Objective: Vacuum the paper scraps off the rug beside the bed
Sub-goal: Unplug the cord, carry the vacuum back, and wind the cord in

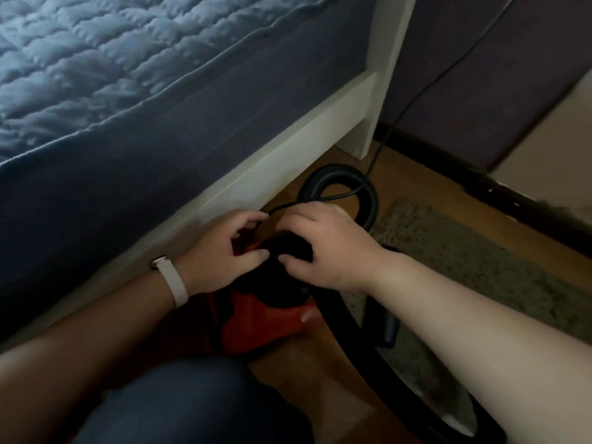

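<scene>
Head view: both hands, left hand (221, 251) and right hand (323, 248), curl loosely onto the black top of the red vacuum (256, 325) beside the bed (243, 174), likely working its cord (397, 116).

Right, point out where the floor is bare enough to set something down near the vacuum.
Bare wood shows in a strip between the rug and the dark skirting, and a small patch in front of the red vacuum by the knee. It is crowded between the bed frame and rug: both hands, the coiled hose and the cord.
</scene>
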Tool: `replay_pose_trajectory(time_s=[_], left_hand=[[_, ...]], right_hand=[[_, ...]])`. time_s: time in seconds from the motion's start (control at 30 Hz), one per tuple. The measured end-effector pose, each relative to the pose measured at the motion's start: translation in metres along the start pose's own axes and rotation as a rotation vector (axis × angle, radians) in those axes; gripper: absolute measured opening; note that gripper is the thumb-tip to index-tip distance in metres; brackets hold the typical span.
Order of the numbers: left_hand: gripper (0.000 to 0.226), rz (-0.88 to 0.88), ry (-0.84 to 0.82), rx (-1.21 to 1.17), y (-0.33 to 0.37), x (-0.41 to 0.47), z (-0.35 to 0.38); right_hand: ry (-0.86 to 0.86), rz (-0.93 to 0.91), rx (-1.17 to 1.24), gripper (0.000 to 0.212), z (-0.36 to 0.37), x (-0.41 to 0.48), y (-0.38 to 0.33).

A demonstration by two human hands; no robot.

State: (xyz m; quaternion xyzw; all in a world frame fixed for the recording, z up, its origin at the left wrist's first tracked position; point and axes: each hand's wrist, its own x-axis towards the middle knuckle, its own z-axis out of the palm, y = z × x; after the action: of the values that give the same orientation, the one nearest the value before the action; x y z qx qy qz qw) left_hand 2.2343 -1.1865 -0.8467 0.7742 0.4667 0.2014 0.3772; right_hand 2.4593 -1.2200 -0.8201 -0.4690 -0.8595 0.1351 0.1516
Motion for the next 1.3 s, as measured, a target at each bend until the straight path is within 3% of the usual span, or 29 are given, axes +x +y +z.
replay_pose_trajectory(time_s=[0.2, 0.3, 0.47, 0.67, 1.0, 1.3], left_hand=[[0.058, 0.156, 0.049, 0.206, 0.050, 0.043, 0.017], [0.059, 0.098, 0.081, 0.329, 0.084, 0.059, 0.020], [0.070, -0.099, -0.062, 0.462, 0.169, 0.068, -0.009], [0.074, -0.132, -0.211, 0.531, 0.269, 0.084, -0.082], [0.071, -0.039, -0.251, 0.478, 0.386, 0.150, -0.196], [0.070, -0.004, -0.286, 0.517, 0.423, 0.200, -0.168]], right_hand=[[0.027, 0.227, -0.108, 0.052, -0.043, -0.054, 0.058], [0.035, 0.397, -0.090, 0.054, -0.074, -0.079, 0.068], [-0.074, 0.585, -0.073, 0.062, -0.157, -0.104, 0.053], [-0.184, 0.698, -0.055, 0.065, -0.282, -0.100, 0.017], [-0.198, 0.894, -0.058, 0.066, -0.437, -0.047, -0.017], [-0.118, 0.971, -0.065, 0.064, -0.472, -0.057, 0.031]])
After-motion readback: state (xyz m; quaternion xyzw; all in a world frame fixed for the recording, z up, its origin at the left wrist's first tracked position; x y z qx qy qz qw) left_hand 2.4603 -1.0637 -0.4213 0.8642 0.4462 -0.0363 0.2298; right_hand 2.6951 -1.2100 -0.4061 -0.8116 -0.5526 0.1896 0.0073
